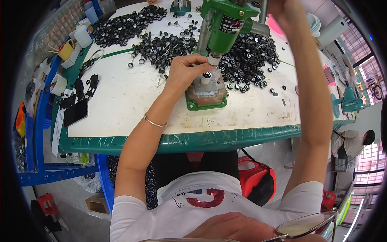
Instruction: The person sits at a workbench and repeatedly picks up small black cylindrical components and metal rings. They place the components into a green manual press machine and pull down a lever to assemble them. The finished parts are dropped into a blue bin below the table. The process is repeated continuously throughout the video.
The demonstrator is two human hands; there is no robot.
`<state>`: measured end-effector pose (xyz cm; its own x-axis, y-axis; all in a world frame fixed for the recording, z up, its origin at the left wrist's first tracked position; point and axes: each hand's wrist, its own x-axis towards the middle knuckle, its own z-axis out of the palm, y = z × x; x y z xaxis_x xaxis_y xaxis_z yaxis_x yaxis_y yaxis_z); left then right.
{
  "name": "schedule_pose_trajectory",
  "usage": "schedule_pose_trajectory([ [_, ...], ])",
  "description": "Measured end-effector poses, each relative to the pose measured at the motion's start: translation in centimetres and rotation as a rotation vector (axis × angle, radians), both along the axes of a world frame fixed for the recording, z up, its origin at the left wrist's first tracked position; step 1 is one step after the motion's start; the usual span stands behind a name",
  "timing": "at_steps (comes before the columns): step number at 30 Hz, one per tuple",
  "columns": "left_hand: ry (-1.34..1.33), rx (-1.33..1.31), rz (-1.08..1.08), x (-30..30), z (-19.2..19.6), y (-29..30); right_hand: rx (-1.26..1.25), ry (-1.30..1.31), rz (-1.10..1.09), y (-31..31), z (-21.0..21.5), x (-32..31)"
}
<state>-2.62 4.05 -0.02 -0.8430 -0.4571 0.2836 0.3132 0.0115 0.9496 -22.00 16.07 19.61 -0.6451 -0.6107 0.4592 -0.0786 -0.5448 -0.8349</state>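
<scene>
A green hand-operated bench press (231, 28) stands on the table before me, its green-edged base plate (207, 106) nearest me. My left hand (186, 71) is closed in a pinch just under the press's white ram tip (214, 59); what lies between thumb and finger is hidden. Directly below the fingertips, a small black wheel with a silver centre (207, 75) sits on top of a white cylindrical holder (205, 80). My right hand (284, 14) is raised at the top edge beside the press's metal lever (264, 12), blurred and partly out of view, its fingers not showing.
Heaps of small black wheels (250, 56) lie right of and behind the press, with pin-shafted wheels (167, 50) to its left. A phone (75, 113) rests at the table's left side. A green fan (350, 101) stands right; another person (350, 143) is farther off.
</scene>
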Motion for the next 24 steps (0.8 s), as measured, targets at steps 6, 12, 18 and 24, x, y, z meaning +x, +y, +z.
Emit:
schedule_pose_trajectory([
  [6,-0.011,-0.033,-0.034,-1.0,0.7,0.8,0.158,-0.029,0.119,-2.7,6.0,-6.6],
  [12,-0.084,-0.155,0.027,0.2,0.9,0.3,-0.019,0.164,-0.329,-2.4,4.7,-0.3],
  [18,-0.071,-0.232,0.057,0.2,1.3,0.7,0.036,0.018,0.336,0.7,6.6,-6.1],
  [24,-0.061,-0.238,0.082,0.2,0.8,0.6,-0.237,0.281,-0.262,-0.1,4.2,3.0],
])
